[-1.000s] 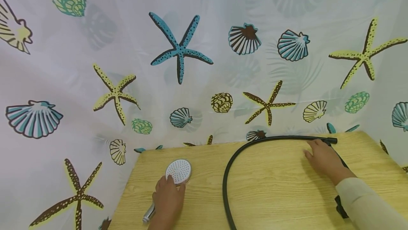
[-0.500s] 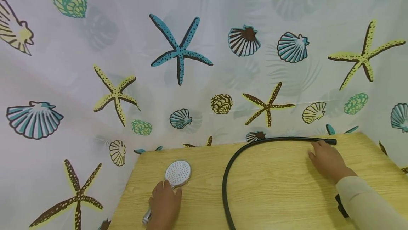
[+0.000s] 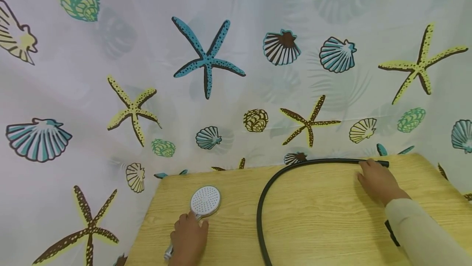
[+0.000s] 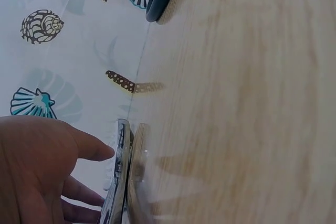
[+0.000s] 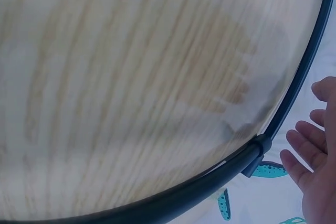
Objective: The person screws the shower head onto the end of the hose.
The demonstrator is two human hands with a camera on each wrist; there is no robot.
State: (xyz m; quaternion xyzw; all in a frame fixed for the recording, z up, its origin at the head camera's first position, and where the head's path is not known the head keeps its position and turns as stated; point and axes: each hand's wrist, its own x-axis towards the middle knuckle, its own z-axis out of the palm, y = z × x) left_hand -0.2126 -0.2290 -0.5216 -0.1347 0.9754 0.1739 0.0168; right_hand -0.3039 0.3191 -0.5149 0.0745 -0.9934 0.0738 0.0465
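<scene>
My left hand (image 3: 189, 235) is over the handle of a round silver shower head (image 3: 205, 201) with a pale dotted face, lying on the table's left side. In the left wrist view the shower head (image 4: 121, 166) appears edge-on, and the thumb tip is near its rim; the fingers are loosely bent, not closed round it. On the right, my right hand (image 3: 377, 180) is over the end of a black hose (image 3: 260, 217). The right wrist view has this hand (image 5: 320, 166) with fingers extended and apart from the hose (image 5: 210, 195).
The hose curves across the wood-grain table (image 3: 317, 221). A black piece (image 3: 392, 233) shows partly under the right sleeve (image 3: 420, 225). Behind and at both sides hangs a white curtain (image 3: 250, 89) printed with shells and starfish.
My left hand has drawn back slightly along the shower head's handle, uncovering more of its face. My right hand has shifted a little to the right along the hose end.
</scene>
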